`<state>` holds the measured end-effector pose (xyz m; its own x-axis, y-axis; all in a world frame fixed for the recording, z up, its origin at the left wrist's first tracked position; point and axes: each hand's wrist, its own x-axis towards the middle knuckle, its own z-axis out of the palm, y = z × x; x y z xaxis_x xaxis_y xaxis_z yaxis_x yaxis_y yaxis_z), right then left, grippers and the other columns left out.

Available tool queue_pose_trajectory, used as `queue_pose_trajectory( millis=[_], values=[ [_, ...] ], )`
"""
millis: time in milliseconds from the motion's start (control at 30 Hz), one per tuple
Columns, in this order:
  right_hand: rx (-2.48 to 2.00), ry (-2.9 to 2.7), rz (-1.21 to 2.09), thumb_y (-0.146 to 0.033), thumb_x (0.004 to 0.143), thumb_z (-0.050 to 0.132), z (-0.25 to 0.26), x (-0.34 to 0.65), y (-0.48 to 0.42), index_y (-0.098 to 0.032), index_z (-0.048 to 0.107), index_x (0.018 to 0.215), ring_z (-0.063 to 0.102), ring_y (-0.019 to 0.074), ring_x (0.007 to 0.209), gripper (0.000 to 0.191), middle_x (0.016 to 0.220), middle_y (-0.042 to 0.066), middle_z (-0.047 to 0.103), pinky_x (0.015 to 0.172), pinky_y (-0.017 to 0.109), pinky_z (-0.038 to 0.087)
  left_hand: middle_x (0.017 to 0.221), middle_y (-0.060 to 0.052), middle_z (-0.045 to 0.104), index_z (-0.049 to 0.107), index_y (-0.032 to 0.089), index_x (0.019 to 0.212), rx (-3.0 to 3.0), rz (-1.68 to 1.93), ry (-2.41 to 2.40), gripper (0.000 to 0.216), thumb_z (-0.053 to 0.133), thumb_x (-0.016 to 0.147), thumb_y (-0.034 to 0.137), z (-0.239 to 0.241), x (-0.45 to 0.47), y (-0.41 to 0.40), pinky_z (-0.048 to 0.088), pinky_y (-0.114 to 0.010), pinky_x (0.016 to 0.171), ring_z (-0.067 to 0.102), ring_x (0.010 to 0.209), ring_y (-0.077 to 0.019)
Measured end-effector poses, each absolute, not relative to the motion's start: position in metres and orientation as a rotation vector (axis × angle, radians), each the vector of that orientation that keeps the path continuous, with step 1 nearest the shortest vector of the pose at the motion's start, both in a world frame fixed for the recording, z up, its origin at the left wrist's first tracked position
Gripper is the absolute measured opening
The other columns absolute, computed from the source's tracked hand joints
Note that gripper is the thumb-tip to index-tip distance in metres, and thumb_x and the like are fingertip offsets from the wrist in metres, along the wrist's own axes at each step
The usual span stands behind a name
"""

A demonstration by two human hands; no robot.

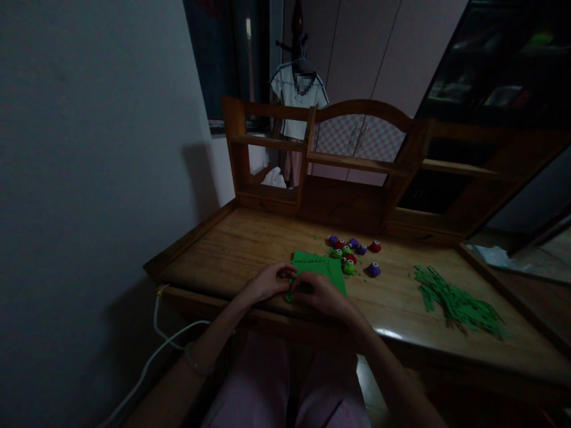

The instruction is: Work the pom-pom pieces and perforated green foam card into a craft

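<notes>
Both hands rest at the near edge of a wooden desk (pixel 250 249), over the near corner of a green sheet (pixel 319 268). My left hand (pixel 267 282) has its fingers curled and pinching at the sheet's left corner. My right hand (pixel 322 295) is closed over a small green object (pixel 289 295), partly hidden, pressed against the sheet. Just beyond the sheet lies a cluster of small round punches (pixel 352 252) in purple, red and green.
A heap of thin green strips (pixel 455 302) lies on the desk at the right. A wooden shelf unit (pixel 357 166) stands along the back. A wall is on the left, and a white cable (pixel 156 351) hangs off the desk's left edge.
</notes>
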<state>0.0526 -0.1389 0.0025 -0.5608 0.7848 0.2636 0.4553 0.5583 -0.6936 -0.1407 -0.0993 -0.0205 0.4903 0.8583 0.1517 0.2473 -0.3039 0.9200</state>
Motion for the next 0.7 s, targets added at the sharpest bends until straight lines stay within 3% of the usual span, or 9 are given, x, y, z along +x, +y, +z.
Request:
queue_pose_trajectory(
  millis=[700],
  values=[
    [-0.839,-2.139,0.985,-0.032,0.076,0.072,-0.004,0.062,-0.137,-0.021,0.071,0.083,0.060,0.0175,0.092,0.013,0.093,0.002,0.065,0.085,0.028,0.044,0.101,-0.004,0.066,0.060,0.019,0.108,1.986,0.772,0.953,0.039,0.065,0.070,0.015,-0.033,-0.143,-0.093,0.045,-0.030,0.087,0.059,0.096,-0.0179]
  ],
)
